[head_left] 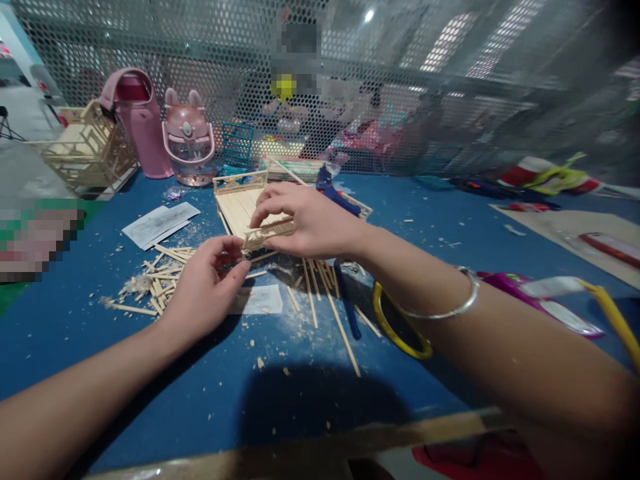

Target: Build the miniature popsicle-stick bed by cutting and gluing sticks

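Observation:
In the head view my right hand (305, 217) reaches over from the right, with its thumb and fingers closed around a small railing (270, 231) made of thin wooden sticks. At the railing's left end, my left hand (210, 277) curls its fingers and thumb against the corner. Just behind them lies a flat wooden stick platform (243, 203) with a low fence along its far edge; my right hand hides part of it. A blue glue gun (334, 190) rests beyond my right wrist. Loose wooden sticks (320, 287) lie below my hands.
On the blue table (190, 400) are a stick pile (163, 280), paper slips (160, 223), a yellow tape ring (400, 330) and purple-edged item (565, 313). A pink flask (140, 127), a rabbit-eared bottle (189, 143) and wooden model (90, 150) stand behind, before a perforated metal screen (240, 73).

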The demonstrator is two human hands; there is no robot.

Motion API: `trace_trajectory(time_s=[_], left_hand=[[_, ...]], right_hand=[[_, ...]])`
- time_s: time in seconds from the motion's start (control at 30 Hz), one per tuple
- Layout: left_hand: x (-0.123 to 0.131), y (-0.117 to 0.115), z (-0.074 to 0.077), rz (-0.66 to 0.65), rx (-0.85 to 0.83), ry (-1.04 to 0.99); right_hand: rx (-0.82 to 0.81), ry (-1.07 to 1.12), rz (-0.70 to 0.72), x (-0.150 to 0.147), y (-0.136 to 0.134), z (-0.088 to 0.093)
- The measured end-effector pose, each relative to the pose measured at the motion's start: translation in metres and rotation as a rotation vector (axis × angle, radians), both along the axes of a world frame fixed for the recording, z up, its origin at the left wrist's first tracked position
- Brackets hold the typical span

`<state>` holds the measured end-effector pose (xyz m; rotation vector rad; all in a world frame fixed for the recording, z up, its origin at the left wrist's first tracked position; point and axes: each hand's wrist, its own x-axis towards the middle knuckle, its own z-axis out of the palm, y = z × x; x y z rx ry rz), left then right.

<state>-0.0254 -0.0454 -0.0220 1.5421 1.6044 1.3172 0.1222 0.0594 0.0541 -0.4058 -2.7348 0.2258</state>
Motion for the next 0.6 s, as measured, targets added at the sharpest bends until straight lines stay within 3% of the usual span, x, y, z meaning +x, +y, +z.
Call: trace_trajectory(time_s=[0.3, 0.6], left_hand=[[-0.0005, 0.0005, -0.001, -0.002, 0.015, 0.022], [0.0002, -0.0003, 0.0013, 0.004, 0.003, 0.016]], right_hand=[[-0.247, -0.03, -0.017, -0.0022, 0.008, 0.0003], [-0.293, -0.049, -0.054, -0.0076, 0.0109, 0.0003]])
